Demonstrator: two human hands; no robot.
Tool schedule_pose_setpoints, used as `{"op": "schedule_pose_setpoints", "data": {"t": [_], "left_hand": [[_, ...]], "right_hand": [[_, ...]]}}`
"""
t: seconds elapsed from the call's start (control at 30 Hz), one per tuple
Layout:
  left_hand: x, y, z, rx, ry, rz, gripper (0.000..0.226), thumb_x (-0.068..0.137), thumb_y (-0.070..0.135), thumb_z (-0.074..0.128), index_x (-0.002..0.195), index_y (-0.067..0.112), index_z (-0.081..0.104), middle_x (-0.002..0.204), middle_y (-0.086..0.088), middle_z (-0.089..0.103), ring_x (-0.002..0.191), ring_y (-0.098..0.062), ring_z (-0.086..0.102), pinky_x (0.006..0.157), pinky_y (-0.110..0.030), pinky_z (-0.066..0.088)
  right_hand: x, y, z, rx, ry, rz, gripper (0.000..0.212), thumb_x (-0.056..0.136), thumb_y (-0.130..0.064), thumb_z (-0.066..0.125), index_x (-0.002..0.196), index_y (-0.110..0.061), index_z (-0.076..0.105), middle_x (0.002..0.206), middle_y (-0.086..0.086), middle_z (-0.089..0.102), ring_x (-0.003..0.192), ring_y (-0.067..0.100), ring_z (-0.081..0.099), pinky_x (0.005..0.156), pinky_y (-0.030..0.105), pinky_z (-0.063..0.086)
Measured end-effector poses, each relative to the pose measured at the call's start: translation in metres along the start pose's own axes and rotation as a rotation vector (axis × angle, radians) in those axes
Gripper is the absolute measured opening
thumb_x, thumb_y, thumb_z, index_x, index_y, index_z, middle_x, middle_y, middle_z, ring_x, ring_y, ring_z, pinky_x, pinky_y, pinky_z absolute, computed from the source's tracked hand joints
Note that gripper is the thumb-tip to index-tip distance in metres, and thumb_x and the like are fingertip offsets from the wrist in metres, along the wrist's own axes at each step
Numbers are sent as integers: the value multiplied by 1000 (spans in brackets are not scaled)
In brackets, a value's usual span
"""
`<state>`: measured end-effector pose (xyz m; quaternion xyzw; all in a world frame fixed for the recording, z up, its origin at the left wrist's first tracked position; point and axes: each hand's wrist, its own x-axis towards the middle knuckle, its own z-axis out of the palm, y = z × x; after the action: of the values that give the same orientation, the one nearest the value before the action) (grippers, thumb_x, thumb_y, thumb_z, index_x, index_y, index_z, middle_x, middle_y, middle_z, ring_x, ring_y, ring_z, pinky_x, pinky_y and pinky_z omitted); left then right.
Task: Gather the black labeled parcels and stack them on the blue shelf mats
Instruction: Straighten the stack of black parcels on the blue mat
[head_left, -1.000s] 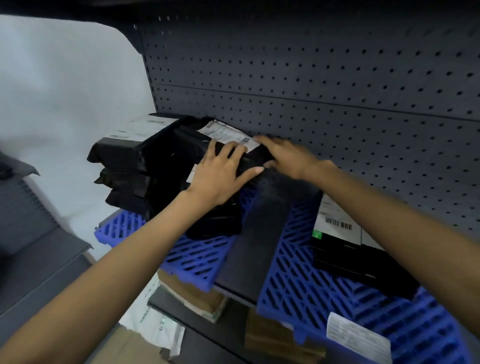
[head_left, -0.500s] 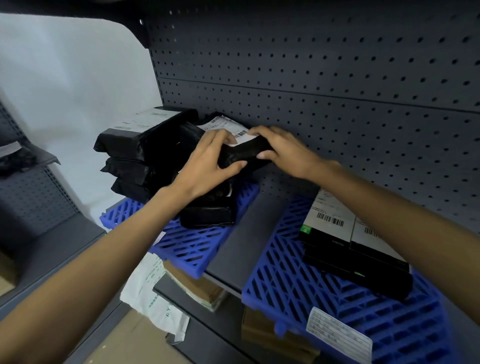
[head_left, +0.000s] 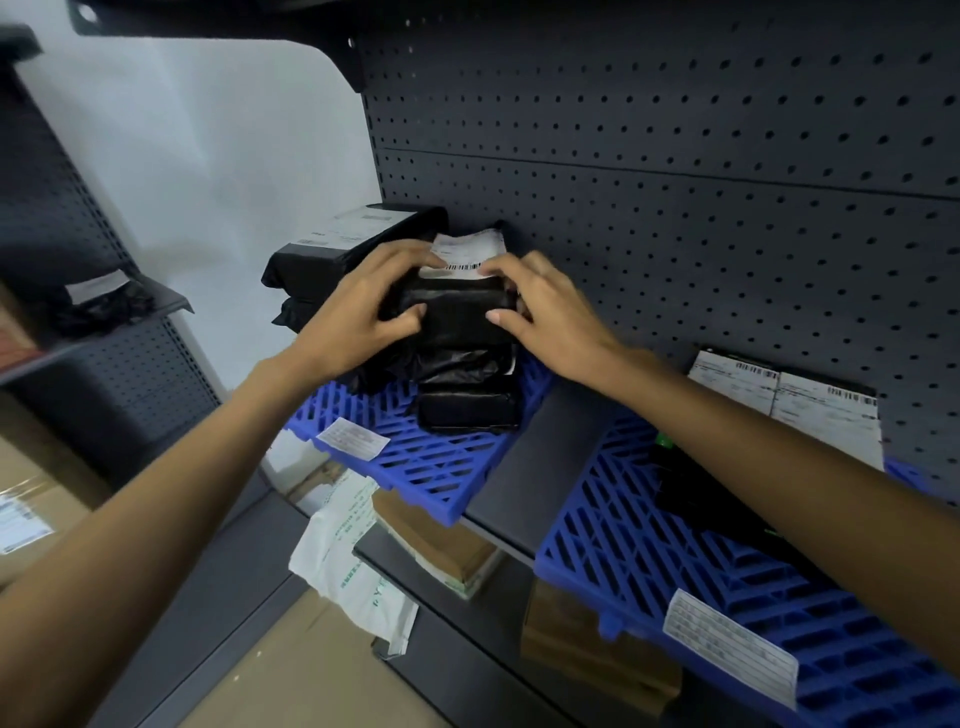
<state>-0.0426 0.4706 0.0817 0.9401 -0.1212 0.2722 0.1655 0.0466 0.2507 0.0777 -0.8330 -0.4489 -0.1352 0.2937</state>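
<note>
A black parcel with a white barcode label (head_left: 460, 306) tops a small stack on the left blue mat (head_left: 431, 462). My left hand (head_left: 358, 312) grips its left end and my right hand (head_left: 540, 312) its right end, thumbs on the front face. Below it lie two more black parcels (head_left: 467, 410). A second stack of black labeled parcels (head_left: 332, 244) stands behind to the left. On the right blue mat (head_left: 675, 566), black parcels with white labels (head_left: 789, 400) lie partly hidden by my right forearm.
The dark pegboard back wall (head_left: 675, 182) stands right behind the stacks. A bare dark shelf strip (head_left: 540, 467) separates the two mats. Brown cardboard parcels (head_left: 441, 545) and a white bag (head_left: 348, 561) sit on the lower shelf. A neighbouring shelf (head_left: 104, 306) at left holds a black bag.
The top parcel has been turned so its short front face points toward me, both hands now clasping its ends. The view has shifted, moving the stacks toward the frame's centre.
</note>
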Motion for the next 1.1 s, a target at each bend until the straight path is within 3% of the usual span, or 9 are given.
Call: {"op": "schedule_pose_setpoints", "data": {"t": [0.13,0.27,0.4,0.47,0.6,0.73,0.87,1.1], "left_hand": [[-27,-3,18,-15,74,-136,41,97,12,56,138,15,51,152,-3,37,138,-9,37,113,-13,24],[-28,3,27,-2,129,-178,43,98,5,47,140,15,51,149,-6,41,137,-17,42,112,-25,33],[-32,2,29,-37,23,-229,61,93,5,54,148,24,38,158,-1,20,139,-19,35,105,-35,41],[-34,2,32,-75,-21,-226,69,90,7,60,150,27,32,159,0,11,138,-16,32,101,-37,44],[-32,6,40,-118,49,-224,70,88,4,64,148,27,36,157,-4,13,139,-16,27,106,-33,42],[-34,15,46,-97,92,-218,72,87,5,66,148,30,36,157,-1,16,141,-19,29,106,-40,46],[-38,33,60,-40,87,-189,82,84,6,70,151,31,30,159,0,12,138,-23,35,94,-45,55],[-45,31,72,79,43,-210,120,69,6,85,155,42,9,162,-1,-7,125,-36,51,81,-47,59]], "right_hand": [[-7,-4,19,-3,-14,-6,45,95,-18,60,138,-17,47,118,5,50,98,21,59,86,41,50],[-2,-8,25,-41,1,-16,45,94,-23,61,136,-19,45,120,2,49,98,22,60,82,42,53],[-3,-12,34,-248,-30,-12,61,89,-35,67,140,-24,34,124,6,49,94,31,64,73,44,55],[-6,-12,38,-197,-57,14,69,87,-32,70,142,-26,29,124,7,47,93,33,64,76,46,55],[-7,-11,41,-71,-54,68,72,84,-18,74,139,-29,29,123,5,44,100,32,61,86,49,52],[-10,0,34,-9,-45,83,75,82,-7,73,138,-31,31,121,4,43,98,28,59,85,44,51],[-17,16,25,-16,-40,113,80,81,0,71,142,-33,29,118,4,42,89,24,58,79,44,55],[-29,13,36,37,-106,164,112,75,-18,84,152,-42,6,131,6,38,99,24,58,90,47,52]]}}
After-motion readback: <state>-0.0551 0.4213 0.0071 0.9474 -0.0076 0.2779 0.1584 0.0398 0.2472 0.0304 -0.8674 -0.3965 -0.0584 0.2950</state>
